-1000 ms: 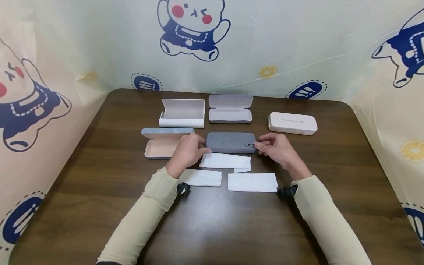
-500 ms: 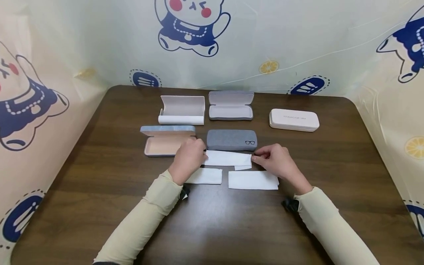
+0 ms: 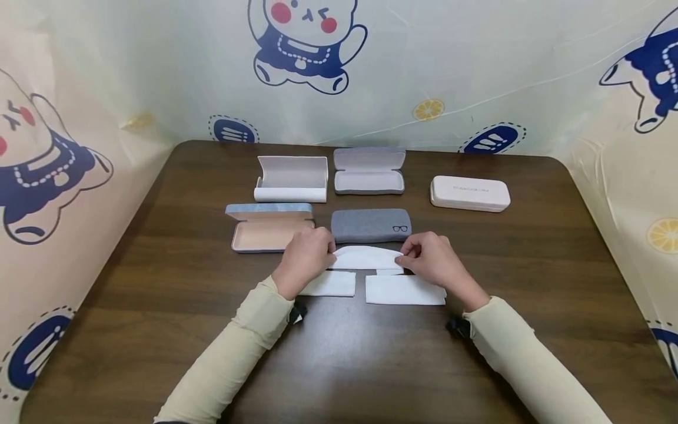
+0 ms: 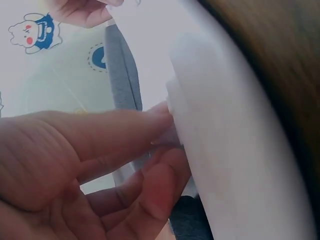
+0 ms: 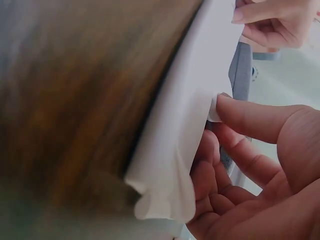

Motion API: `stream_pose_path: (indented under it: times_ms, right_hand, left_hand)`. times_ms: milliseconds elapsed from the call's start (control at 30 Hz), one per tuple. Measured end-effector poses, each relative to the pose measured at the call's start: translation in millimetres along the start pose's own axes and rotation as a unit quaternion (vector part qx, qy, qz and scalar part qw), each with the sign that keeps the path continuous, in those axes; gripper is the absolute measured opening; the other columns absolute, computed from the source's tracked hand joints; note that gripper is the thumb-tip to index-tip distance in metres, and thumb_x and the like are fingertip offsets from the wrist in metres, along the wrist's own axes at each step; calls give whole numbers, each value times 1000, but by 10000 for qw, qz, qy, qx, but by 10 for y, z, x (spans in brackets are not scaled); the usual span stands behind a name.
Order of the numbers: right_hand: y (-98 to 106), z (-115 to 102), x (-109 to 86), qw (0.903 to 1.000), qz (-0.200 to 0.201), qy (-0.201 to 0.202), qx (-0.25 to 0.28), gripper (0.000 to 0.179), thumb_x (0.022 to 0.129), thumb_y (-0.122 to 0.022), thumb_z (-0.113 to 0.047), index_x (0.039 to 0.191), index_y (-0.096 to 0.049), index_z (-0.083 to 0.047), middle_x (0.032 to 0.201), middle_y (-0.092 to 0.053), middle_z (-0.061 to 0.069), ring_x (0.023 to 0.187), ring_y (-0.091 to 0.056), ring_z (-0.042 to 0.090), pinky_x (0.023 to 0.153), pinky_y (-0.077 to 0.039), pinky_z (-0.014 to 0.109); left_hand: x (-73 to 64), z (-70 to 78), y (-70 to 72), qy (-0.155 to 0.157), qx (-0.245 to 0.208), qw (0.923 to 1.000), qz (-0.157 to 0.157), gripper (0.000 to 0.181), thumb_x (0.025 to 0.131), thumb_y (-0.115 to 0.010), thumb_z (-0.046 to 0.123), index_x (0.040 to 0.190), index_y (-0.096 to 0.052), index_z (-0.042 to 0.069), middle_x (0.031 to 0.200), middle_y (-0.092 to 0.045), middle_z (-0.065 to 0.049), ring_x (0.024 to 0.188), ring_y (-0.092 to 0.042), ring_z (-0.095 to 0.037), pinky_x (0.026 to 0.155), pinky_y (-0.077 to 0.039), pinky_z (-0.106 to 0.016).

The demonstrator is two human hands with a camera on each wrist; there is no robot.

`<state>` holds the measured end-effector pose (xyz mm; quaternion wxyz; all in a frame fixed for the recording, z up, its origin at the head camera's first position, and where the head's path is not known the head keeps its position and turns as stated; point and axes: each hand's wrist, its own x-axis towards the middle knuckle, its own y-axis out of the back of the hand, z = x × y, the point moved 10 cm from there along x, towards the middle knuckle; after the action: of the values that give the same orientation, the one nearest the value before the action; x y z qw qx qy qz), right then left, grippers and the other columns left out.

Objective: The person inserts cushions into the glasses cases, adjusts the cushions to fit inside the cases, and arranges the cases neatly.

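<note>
In the head view, a folded white cloth (image 3: 368, 258) lies in front of a closed grey glasses case (image 3: 365, 224), its middle bowed upward. My left hand (image 3: 307, 259) pinches the left end of that cloth, and in the left wrist view the thumb presses it against the curled fingers. At the other end my right hand (image 3: 435, 266) pinches the cloth (image 5: 185, 105) between thumb and fingers. Nearer to me lie two more folded white cloths, one at left (image 3: 333, 284) partly behind the left hand, one at right (image 3: 399, 290).
An open glasses case (image 3: 259, 237) with peach lining stands behind the left hand. Farther back are an open white case (image 3: 293, 193), an open grey case (image 3: 369, 182) and a closed white case (image 3: 470, 194). All rest on a brown wooden table (image 3: 339, 365).
Both hands have come from the ends of the grey glasses case down to the white cloth in front of it. They now pinch its ends, and its back edge has risen into a curve.
</note>
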<state>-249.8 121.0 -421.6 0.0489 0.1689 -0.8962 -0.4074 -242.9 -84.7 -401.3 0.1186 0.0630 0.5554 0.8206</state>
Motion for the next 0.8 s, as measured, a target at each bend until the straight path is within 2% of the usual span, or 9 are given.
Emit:
stream_pose_path:
  times_ms: [100,200,333,433,500,633,800]
  right_hand:
    - [2,47,-21,9994,-112,-163,275,13,86,-80,-15,77,-71,-12,72,-62,0,68,-53,19,62,-42,34]
    - [-4,110,-51,9953,-331,-424,811,11,88,-79,-15,82,-71,-8,75,-63,4,71,-54,22,63,-43,34]
    - [13,162,-88,9821,-520,-707,1665,12,90,-76,-12,87,-69,-2,76,-65,13,71,-58,29,60,-46,34]
    - [81,137,-87,9744,-444,-694,2092,13,90,-74,-8,90,-67,2,75,-67,16,71,-61,34,60,-50,35]
    - [146,106,-70,9706,-369,-694,2275,13,89,-74,-6,92,-66,4,76,-68,16,72,-62,38,62,-53,38]
    - [294,22,-1,9667,-297,-693,2444,14,90,-73,-4,97,-65,6,80,-68,15,77,-63,40,68,-56,39]
    - [491,-116,142,9638,-214,-561,2599,17,92,-70,-4,101,-64,8,82,-68,13,73,-64,26,66,-54,31]
  left_hand:
    - [-19,-19,4,61,-249,9997,-15,28,81,-70,0,59,-60,12,57,-44,5,57,-40,-14,53,-35,-29]
    - [-29,-42,31,123,-724,9973,-28,17,79,-69,2,66,-64,11,61,-52,3,58,-47,-15,56,-40,-30]
    - [-27,-69,102,192,-1571,9874,-92,3,78,-69,6,76,-69,6,68,-61,1,61,-55,-16,59,-46,-31]
    - [-12,-57,188,181,-2020,9792,-91,3,79,-70,6,80,-71,4,68,-63,0,59,-57,-14,58,-47,-30]
    - [7,-30,254,175,-2178,9757,-132,3,80,-70,6,82,-71,3,69,-65,-1,60,-57,-14,57,-48,-29]
    - [92,16,406,246,-2231,9742,-238,3,83,-72,8,83,-71,5,72,-66,-2,62,-60,-16,63,-50,-32]
    - [278,42,587,445,-2358,9699,-411,5,85,-73,8,84,-70,5,71,-67,-5,65,-66,-25,70,-50,-33]
